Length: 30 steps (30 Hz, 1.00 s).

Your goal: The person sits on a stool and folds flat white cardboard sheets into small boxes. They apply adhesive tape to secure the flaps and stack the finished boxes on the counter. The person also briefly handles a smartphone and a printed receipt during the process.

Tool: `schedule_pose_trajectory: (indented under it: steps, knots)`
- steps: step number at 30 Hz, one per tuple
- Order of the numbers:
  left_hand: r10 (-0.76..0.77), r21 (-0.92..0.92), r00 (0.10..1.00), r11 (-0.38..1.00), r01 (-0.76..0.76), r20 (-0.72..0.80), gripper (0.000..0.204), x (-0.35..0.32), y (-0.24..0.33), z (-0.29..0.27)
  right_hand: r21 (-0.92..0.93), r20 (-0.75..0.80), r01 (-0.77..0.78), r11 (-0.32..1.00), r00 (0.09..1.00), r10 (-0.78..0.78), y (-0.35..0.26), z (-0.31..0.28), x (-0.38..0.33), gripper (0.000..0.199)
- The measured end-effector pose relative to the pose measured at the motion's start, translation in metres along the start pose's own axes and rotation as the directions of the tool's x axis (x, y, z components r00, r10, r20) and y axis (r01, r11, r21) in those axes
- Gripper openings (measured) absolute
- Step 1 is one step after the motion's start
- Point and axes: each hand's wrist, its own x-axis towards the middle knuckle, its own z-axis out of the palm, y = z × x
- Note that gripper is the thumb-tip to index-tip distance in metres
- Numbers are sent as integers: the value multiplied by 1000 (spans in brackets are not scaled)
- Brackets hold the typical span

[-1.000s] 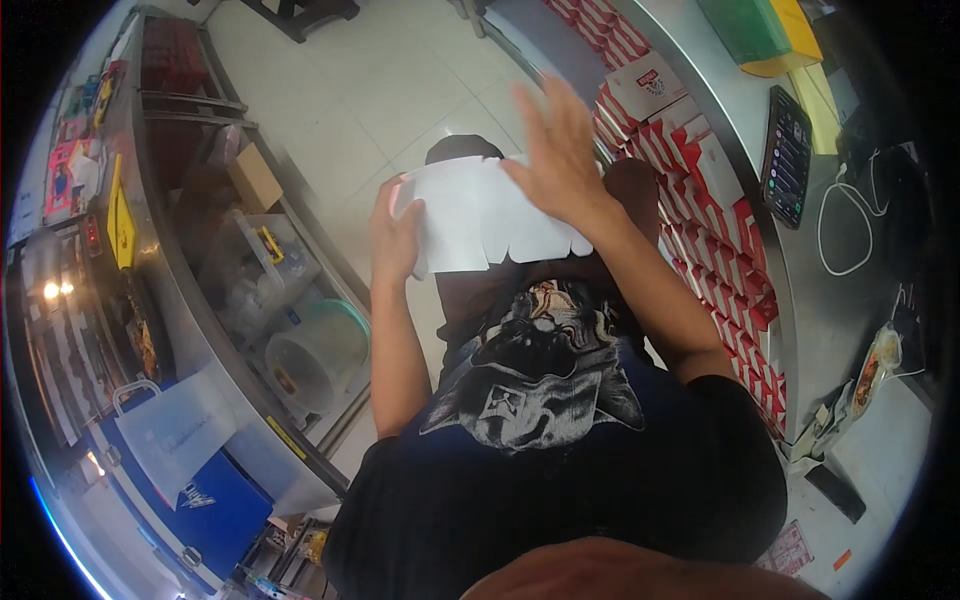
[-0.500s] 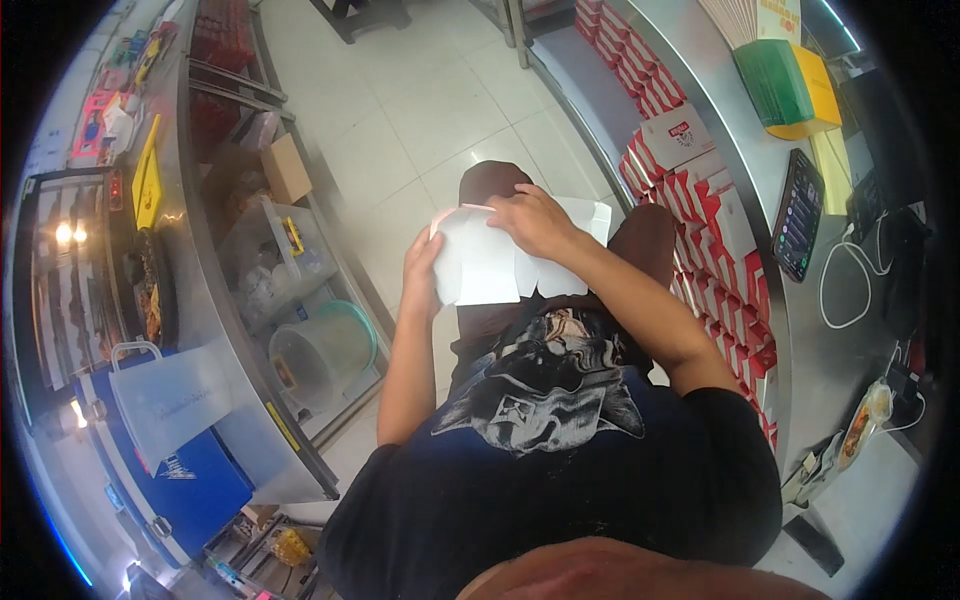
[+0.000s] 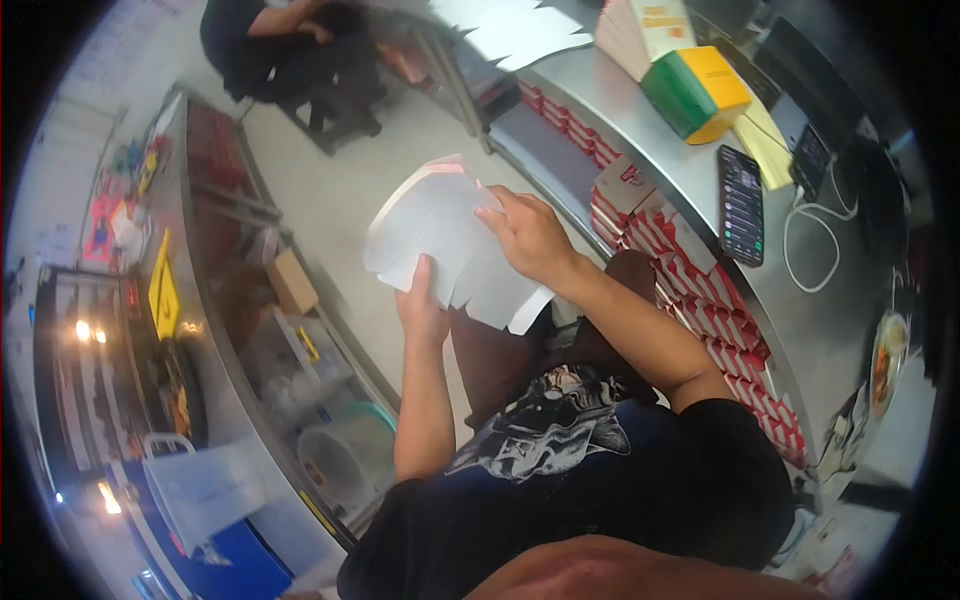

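Observation:
Above my lap I hold a white cardboard box blank [image 3: 440, 225], partly unfolded, with a reddish strip along its far edge. My left hand [image 3: 424, 308] grips its near left side, thumb lying on the white face and the other fingers hidden beneath. On the right side, my right hand [image 3: 530, 232] pinches the card with bent fingers near a folded flap. Cut flaps stick out along the near edge. Folded red and white boxes [image 3: 690, 260] stand in stacked rows to the right of my knee.
A steel counter [image 3: 795, 300] on the right bears a phone [image 3: 740, 205], a green and yellow box [image 3: 695, 95] and a white cable [image 3: 790, 250]. Shelving on the left holds a clear tub [image 3: 345, 460] and a brown carton [image 3: 292, 282]. At the far left, another person [image 3: 290, 50] sits.
My view has swung, bringing a seated person into sight. The blank is raised and tilted away from my lap, and my left thumb now lies on its face.

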Motion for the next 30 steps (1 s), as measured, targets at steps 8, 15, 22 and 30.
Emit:
schedule_pose_trajectory:
  steps: [8,15,22,30]
  knots:
    - [143,195,968,963,-184,208,58,-25,12,68,-356,-368,233,905,855,-365,6,-14,-5,39]
    - [19,280,984,957,-69,179,54,-35,17,61,-287,-97,30,957,993,-60,12,-19,-30,49]
    - [13,528,951,829,-183,309,41,-18,29,69,-192,-71,-46,980,997,33,14,-8,-46,50]
    - [161,587,973,776,-230,168,48,7,27,41,-66,169,-98,993,980,107,-10,-37,-53,35]
